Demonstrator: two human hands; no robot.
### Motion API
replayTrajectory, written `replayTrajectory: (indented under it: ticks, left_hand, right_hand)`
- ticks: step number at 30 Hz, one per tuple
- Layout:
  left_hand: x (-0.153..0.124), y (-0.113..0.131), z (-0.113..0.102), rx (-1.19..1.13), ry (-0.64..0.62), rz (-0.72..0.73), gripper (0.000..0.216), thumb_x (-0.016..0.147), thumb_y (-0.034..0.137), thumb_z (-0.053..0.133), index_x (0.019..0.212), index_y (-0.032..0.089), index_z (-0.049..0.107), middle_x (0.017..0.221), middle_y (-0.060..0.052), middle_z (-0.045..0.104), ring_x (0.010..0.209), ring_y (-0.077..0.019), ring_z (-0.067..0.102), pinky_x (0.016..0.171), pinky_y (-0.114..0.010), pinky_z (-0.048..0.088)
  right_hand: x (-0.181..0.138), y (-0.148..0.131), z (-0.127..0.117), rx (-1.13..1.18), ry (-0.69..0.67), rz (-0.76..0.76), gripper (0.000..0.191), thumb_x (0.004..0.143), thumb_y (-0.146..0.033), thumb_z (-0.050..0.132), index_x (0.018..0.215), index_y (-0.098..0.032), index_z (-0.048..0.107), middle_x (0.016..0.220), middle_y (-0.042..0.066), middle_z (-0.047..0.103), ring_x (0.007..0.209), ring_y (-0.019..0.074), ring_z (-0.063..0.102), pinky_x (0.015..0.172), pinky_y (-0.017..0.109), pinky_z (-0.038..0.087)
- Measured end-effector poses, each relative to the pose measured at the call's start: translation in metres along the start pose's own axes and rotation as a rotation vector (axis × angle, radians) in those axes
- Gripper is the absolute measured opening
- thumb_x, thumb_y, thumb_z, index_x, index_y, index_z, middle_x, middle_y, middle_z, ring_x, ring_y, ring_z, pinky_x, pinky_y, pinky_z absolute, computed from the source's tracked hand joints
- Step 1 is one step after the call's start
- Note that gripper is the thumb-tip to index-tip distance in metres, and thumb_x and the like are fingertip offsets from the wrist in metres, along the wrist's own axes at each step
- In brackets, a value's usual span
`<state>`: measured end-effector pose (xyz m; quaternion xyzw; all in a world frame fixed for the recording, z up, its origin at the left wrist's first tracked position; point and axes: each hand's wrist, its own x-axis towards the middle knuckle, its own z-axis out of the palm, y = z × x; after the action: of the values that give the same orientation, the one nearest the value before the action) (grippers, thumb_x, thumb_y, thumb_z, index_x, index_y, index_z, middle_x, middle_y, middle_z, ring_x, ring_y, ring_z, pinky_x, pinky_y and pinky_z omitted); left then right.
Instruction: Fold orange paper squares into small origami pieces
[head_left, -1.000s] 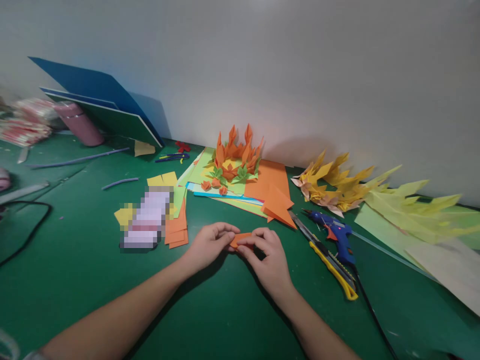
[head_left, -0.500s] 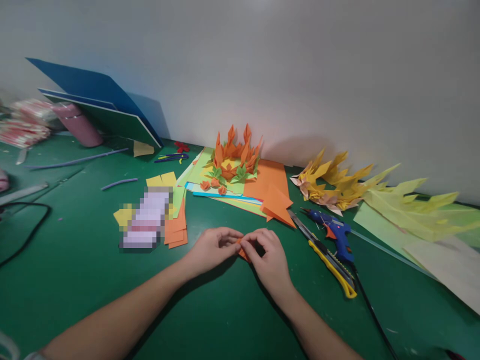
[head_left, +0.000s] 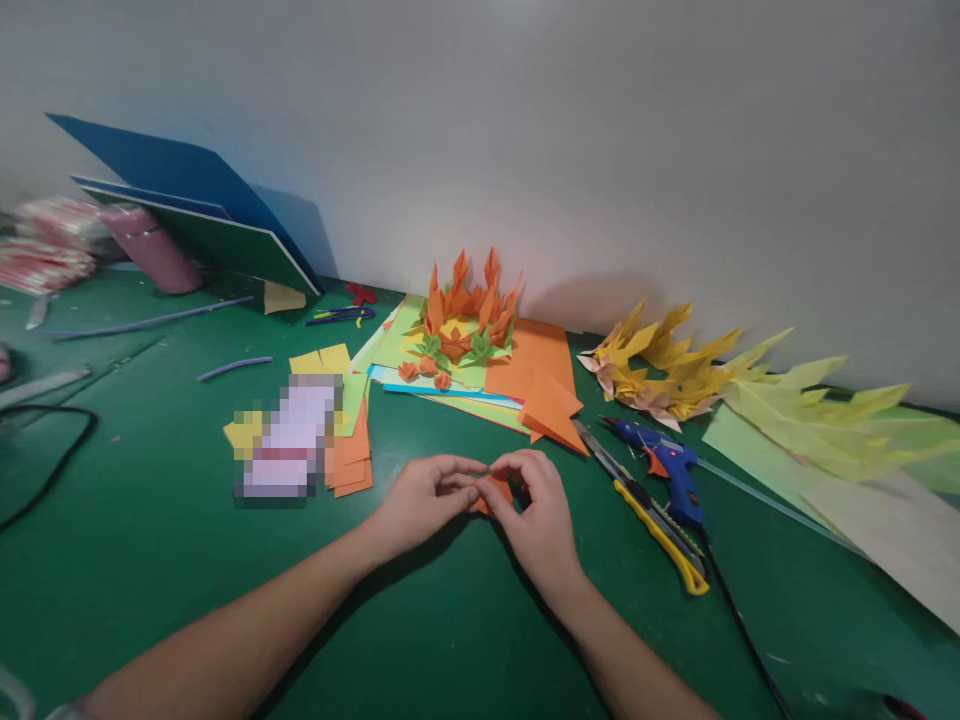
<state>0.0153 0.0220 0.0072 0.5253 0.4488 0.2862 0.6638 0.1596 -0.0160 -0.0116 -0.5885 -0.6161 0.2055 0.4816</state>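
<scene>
A small piece of orange paper point(head_left: 496, 492) is pinched between my two hands just above the green table, mostly covered by fingers. My left hand point(head_left: 424, 500) grips its left side with thumb and fingertips. On its right side, my right hand point(head_left: 538, 505) holds it between thumb and curled fingers. Beyond the hands lie small orange paper flowers point(head_left: 426, 368) on a stack of coloured sheets. Behind them stands an orange folded-paper crown point(head_left: 472, 300) with green leaves. Folded orange paper point(head_left: 551, 408) rests to the right of the stack.
To the right lie a yellow utility knife point(head_left: 656, 520), a blue glue gun point(head_left: 667, 460) with its cord, and yellow paper crowns point(head_left: 660, 370). A blurred-out phone-like object point(head_left: 292, 435) lies left on orange and yellow slips. Farther left are a pink bottle point(head_left: 154, 248) and leaning blue boards point(head_left: 180, 165).
My right fingers have shifted slightly on the orange paper, and more of its surface shows between the hands. My left hand keeps nearly the same pose.
</scene>
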Motion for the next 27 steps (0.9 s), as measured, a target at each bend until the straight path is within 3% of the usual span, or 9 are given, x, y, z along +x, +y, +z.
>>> replayTrajectory:
  ticks: [4,11,19,23,27]
  left_hand:
    - [-0.0007,-0.0007,-0.0003,-0.036,-0.001,-0.004,0.035,0.061,0.023,0.073,0.093,0.012,0.065,0.081,-0.007,0.074,0.069,-0.0158,0.067,0.071,-0.029,0.051]
    - [-0.0022,0.003,0.0023,-0.011,0.005,-0.035,0.033,0.059,0.019,0.073,0.091,0.014,0.066,0.076,-0.004,0.073,0.066,-0.0151,0.066,0.068,-0.028,0.05]
    - [-0.0024,0.0031,0.0009,-0.162,0.042,-0.073,0.035,0.056,0.024,0.078,0.086,0.012,0.066,0.057,0.002,0.067,0.053,-0.0099,0.061,0.058,-0.022,0.047]
    - [-0.0008,0.0048,-0.0002,-0.303,0.129,-0.073,0.04,0.053,0.027,0.081,0.087,0.012,0.065,0.063,-0.001,0.069,0.058,-0.0108,0.063,0.063,-0.023,0.049]
    - [-0.0002,0.0066,0.0009,-0.359,0.132,-0.075,0.042,0.048,0.025,0.083,0.083,0.011,0.065,0.065,-0.002,0.07,0.06,-0.0108,0.064,0.064,-0.022,0.05]
  right_hand:
    - [-0.0003,0.0018,0.0011,0.13,-0.032,0.119,0.017,0.076,-0.029,0.06,0.09,-0.02,0.058,0.082,0.003,0.059,0.074,0.0184,0.054,0.066,0.031,0.044]
    - [-0.0033,-0.0013,0.0044,0.365,-0.021,0.242,0.019,0.072,-0.025,0.06,0.09,-0.021,0.054,0.072,-0.002,0.055,0.062,0.0139,0.056,0.057,0.025,0.047]
    - [-0.0037,0.0001,0.0056,0.492,0.012,0.194,0.026,0.074,-0.025,0.061,0.098,-0.022,0.052,0.076,-0.001,0.056,0.069,0.0135,0.058,0.063,0.026,0.05]
    - [-0.0041,0.0009,0.0065,0.518,0.041,0.146,0.022,0.076,-0.025,0.059,0.097,-0.024,0.051,0.088,0.002,0.057,0.082,0.0151,0.059,0.069,0.027,0.05]
    - [-0.0046,0.0021,0.0078,0.513,0.049,0.135,0.013,0.078,-0.022,0.057,0.089,-0.023,0.052,0.084,0.0,0.055,0.077,0.013,0.058,0.067,0.025,0.05]
